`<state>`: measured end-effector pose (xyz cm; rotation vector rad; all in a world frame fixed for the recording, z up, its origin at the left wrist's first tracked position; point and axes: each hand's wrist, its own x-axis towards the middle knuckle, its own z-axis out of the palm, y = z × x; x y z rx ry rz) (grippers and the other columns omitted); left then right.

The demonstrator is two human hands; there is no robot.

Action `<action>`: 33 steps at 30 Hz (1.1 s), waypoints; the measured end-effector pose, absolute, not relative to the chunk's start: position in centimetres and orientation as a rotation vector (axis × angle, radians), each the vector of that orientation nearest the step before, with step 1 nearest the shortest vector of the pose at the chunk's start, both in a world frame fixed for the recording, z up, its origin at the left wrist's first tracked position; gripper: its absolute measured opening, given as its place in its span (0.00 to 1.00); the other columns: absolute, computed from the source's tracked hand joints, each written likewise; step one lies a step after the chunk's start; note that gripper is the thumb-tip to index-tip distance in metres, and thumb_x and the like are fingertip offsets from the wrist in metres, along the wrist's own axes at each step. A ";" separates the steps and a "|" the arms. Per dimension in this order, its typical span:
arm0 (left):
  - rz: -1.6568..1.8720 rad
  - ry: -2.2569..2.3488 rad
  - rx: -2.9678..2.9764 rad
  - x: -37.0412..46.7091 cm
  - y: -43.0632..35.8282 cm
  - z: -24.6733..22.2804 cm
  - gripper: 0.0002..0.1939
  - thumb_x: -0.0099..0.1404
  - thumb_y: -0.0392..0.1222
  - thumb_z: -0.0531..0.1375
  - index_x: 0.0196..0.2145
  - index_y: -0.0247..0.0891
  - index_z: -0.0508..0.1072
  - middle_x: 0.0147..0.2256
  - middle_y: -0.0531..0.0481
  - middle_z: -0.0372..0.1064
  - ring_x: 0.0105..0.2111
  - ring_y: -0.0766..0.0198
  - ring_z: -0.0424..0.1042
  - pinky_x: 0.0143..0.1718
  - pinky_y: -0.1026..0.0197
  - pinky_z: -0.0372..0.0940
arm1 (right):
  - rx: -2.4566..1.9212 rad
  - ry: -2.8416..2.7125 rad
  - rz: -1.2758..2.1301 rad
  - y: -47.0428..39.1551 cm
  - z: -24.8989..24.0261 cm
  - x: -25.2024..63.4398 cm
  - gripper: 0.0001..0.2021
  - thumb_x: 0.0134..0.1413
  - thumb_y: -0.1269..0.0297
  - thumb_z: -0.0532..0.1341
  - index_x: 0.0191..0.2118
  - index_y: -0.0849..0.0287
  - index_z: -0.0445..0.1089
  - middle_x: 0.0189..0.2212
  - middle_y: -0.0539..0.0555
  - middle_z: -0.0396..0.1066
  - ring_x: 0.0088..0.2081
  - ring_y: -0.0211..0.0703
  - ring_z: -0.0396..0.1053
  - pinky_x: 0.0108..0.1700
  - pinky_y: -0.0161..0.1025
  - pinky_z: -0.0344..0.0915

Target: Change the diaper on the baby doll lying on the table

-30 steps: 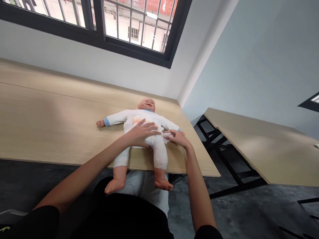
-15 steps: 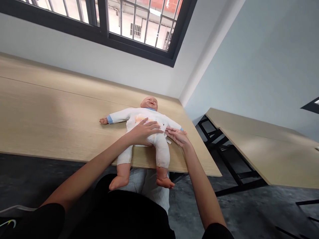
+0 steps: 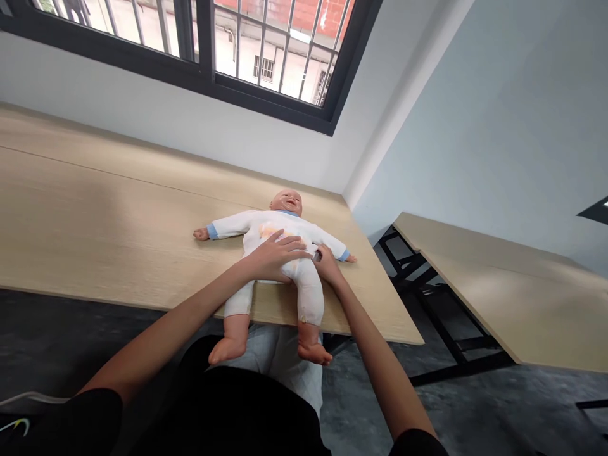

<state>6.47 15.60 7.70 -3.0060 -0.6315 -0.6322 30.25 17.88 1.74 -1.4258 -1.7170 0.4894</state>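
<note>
A baby doll [image 3: 256, 221] in a white outfit with blue cuffs and collar lies face up on the wooden table [image 3: 118, 240], its bare feet hanging past the front edge. Across the doll's belly rests my left hand [image 3: 280, 254], palm down with its fingers spread. My right hand [image 3: 327, 261] is at the doll's waist, on the right side, its fingers curled in at the edge of the white top. The fingertips meet the cloth there, a pinch of its hem.
A second wooden table [image 3: 503, 278] with a black folding frame stands to the right, across a gap. Behind the first table is a wall with a barred window [image 3: 275, 57]. My legs are against the front edge.
My right hand has moved a little left and its outstretched fingers have curled in at the doll's top. My left hand stays on the belly. The view has shifted slightly.
</note>
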 end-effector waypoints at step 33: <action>-0.667 -0.694 -2.895 6.6 15.2 7.8 0.30 0.59 0.44 0.66 0.59 0.51 0.69 0.64 0.50 0.60 0.64 0.44 0.58 0.67 0.42 0.47 | -1.131 -1.281 1.020 13.6 7.7 33.0 0.22 0.39 0.53 0.73 0.38 0.55 0.65 0.25 0.46 0.68 0.27 0.37 0.65 0.33 0.35 0.61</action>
